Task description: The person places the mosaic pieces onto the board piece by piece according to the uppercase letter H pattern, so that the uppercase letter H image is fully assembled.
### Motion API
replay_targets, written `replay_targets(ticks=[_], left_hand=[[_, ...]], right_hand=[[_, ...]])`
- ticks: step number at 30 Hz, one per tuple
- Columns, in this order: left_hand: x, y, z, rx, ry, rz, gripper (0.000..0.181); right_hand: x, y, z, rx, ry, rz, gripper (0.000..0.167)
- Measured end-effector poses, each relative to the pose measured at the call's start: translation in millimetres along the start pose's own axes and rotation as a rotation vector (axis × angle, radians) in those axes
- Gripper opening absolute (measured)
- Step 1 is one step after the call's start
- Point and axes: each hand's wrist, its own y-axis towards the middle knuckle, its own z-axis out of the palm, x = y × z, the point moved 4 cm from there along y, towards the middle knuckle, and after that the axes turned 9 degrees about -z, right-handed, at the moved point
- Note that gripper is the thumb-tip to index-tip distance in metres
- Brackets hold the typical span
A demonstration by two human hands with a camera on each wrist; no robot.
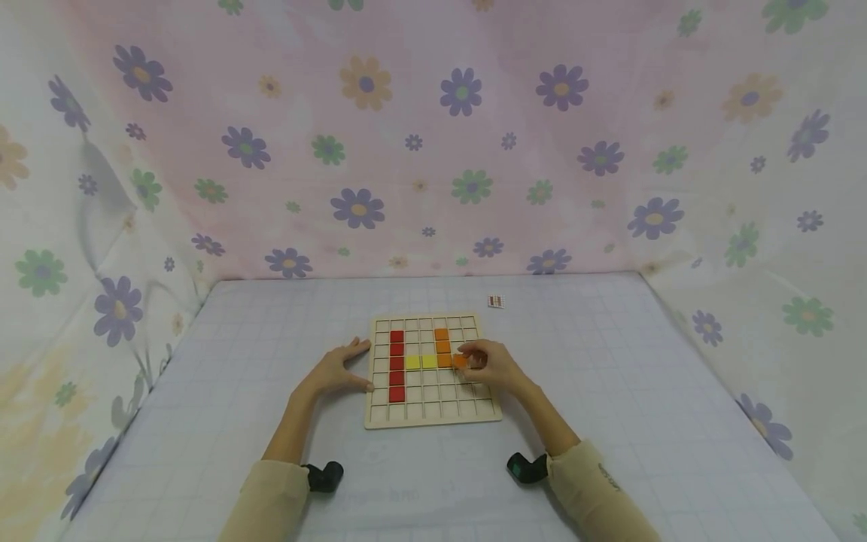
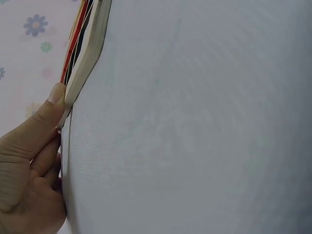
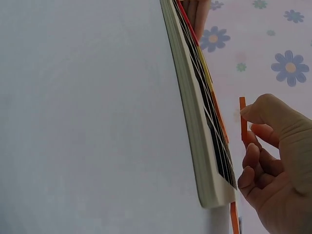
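A wooden grid board [image 1: 433, 412] lies on the table. It bears a column of several red square tiles [image 1: 396, 363], two yellow tiles [image 1: 421, 362] and a column of three orange tiles [image 1: 442, 346]. My right hand [image 1: 497, 366] pinches another orange tile [image 3: 243, 118] between thumb and fingers. In the right wrist view this tile stands on edge, apart from the board. My left hand [image 1: 335, 370] rests against the board's left edge, thumb and forefinger spread along it. In the left wrist view the left thumb [image 2: 56, 93] touches the rim.
A small printed card [image 1: 497, 301] lies behind the board, to the right. One more orange piece [image 3: 235, 217] shows past the board's near corner in the right wrist view. Flowered cloth [image 1: 433, 150] encloses the white-covered table [image 1: 650, 391] at back and sides.
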Motion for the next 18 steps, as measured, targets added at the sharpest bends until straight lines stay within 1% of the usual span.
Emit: replay_targets(ticks=[5,9,12,15,18], left_hand=[[-0.2,0.2,0.2,0.007,-0.007,-0.006,0.094],[-0.4,-0.3,-0.2,0.005,-0.009,0.0,0.094],[-0.9,-0.8,-0.7,0.004,-0.01,0.01,0.093],[-1.0,-1.0,-0.9,0.001,-0.008,0.013,0.094],[-0.5,-1.0,-0.5,-0.004,-0.001,0.014,0.094]], right_hand=[[1,4.7,10,0.027,-0.012,-0.006,0.034],[2,6.5,16,0.044,-0.043,-0.031,0.032],[3,7.3,20,0.072,-0.051,-0.036,0.03],[2,7.9,22,0.11,-0.059,-0.031,0.029],[3,7.7,22,0.144,-0.039,-0.01,0.029]])
